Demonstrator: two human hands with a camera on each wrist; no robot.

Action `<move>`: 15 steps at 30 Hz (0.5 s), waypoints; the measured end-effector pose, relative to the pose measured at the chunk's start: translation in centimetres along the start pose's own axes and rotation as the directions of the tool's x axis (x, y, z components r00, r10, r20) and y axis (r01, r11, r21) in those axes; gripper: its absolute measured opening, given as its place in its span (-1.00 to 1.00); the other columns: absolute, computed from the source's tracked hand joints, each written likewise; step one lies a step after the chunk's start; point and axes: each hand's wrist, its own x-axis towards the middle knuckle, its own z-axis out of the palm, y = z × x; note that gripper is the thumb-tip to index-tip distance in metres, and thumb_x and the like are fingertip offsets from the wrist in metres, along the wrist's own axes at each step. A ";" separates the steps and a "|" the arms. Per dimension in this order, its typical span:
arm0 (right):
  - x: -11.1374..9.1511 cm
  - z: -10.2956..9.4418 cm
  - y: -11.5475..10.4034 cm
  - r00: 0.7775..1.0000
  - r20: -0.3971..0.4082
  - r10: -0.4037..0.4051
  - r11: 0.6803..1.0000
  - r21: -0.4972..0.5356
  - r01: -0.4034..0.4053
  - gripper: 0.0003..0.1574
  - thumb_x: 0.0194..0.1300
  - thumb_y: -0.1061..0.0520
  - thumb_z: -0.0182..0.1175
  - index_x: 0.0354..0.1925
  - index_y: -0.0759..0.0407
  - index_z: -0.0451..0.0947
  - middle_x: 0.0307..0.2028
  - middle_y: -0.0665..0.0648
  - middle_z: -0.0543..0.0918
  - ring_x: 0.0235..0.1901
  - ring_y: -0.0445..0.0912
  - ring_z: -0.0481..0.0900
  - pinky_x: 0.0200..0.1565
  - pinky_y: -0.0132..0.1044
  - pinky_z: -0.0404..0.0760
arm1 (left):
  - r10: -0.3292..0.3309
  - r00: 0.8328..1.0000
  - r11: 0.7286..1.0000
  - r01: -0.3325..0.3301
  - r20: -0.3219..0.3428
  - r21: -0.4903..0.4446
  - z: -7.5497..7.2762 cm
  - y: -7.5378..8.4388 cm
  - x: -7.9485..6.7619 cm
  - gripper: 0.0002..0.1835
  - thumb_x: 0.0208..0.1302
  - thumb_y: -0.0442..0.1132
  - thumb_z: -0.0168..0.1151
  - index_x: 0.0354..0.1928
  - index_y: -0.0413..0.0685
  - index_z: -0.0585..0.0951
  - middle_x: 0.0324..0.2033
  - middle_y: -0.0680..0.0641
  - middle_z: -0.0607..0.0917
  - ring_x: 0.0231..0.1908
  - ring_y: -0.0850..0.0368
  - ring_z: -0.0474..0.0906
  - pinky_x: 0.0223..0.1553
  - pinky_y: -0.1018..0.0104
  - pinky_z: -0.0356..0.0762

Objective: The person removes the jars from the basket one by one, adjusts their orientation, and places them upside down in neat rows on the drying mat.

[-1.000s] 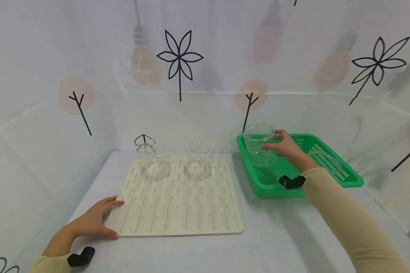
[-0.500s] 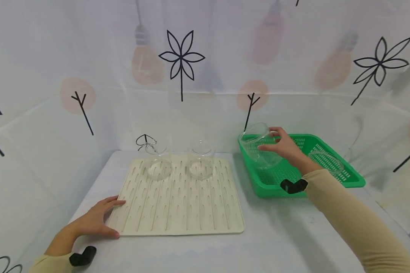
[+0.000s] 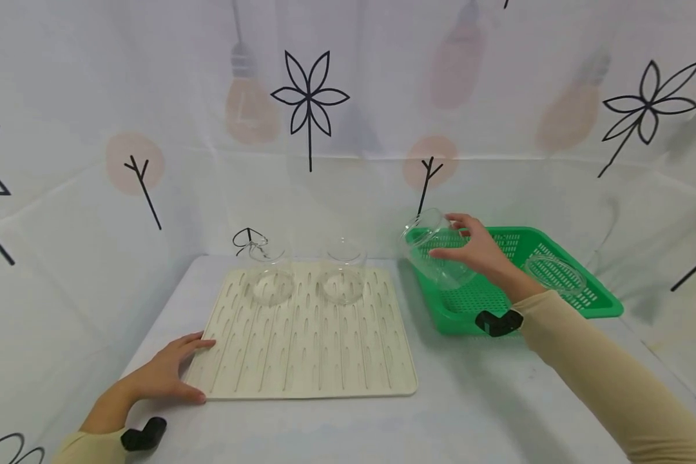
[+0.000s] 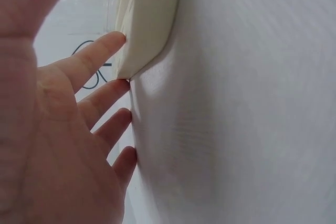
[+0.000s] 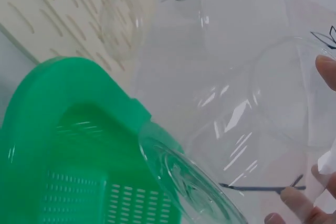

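My right hand (image 3: 478,254) grips a clear glass (image 3: 437,261) over the left part of a green basket (image 3: 455,323). The glass is tilted, its upper rim leaning left. The right wrist view shows its thick base (image 5: 184,177) close to the basket's rim, with fingertips (image 5: 326,71) along the glass at the right. My left hand (image 3: 165,370) is spread at the near left corner of a cream ridged mat (image 3: 307,367). In the left wrist view, straight fingertips (image 4: 119,38) touch the mat's edge.
Two clear glasses (image 3: 271,283) (image 3: 345,283) stand side by side at the far end of the mat. Another clear round piece (image 3: 555,274) lies at the right in the basket. A patterned white cloth (image 3: 359,193) hangs behind the table.
The right hand has tipped the glass from upright to a slant, its rim swinging left, and moved slightly left. The left hand keeps its place on the mat's edge.
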 end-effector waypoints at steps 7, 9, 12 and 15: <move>-0.4 0.4 -0.7 1.000 0.014 -0.021 0.998 -0.054 0.021 0.14 0.02 -0.19 0.38 0.40 0.14 0.05 0.20 0.30 0.23 0.20 0.20 0.14 0.04 0.17 0.31 | 0.016 1.000 1.000 -0.016 0.002 0.024 -0.2 0.3 0.2 0.04 -0.35 0.20 0.52 0.22 -0.21 0.39 0.21 -0.43 0.25 0.17 -0.43 0.15 0.03 -0.36 0.18; -0.4 0.4 -0.8 1.000 0.018 -0.023 0.998 -0.052 0.024 0.14 0.02 -0.19 0.38 0.40 0.14 0.05 0.20 0.30 0.23 0.19 0.20 0.13 0.04 0.17 0.32 | 0.014 1.000 0.999 -0.014 -0.002 0.033 -0.2 0.4 0.2 0.04 -0.34 0.20 0.52 0.22 -0.22 0.38 0.20 -0.44 0.25 0.16 -0.43 0.16 0.03 -0.36 0.18; -0.5 0.5 -1.0 0.999 0.021 -0.027 0.998 -0.052 0.028 0.14 0.01 -0.19 0.38 0.39 0.13 0.06 0.20 0.29 0.23 0.19 0.19 0.14 0.04 0.17 0.32 | -0.009 1.000 0.999 0.010 -0.013 0.040 -0.1 0.8 0.4 0.05 -0.31 0.21 0.50 0.24 -0.21 0.35 0.21 -0.44 0.23 0.17 -0.43 0.13 0.03 -0.38 0.16; -0.6 0.6 -1.3 0.999 0.031 -0.033 0.998 -0.055 0.035 0.13 0.01 -0.19 0.38 0.39 0.12 0.07 0.19 0.29 0.24 0.18 0.19 0.14 0.03 0.17 0.32 | -0.025 0.999 0.999 0.026 -0.035 0.038 -0.1 1.2 0.6 0.07 -0.29 0.24 0.48 0.27 -0.18 0.31 0.23 -0.43 0.21 0.18 -0.42 0.09 0.04 -0.39 0.15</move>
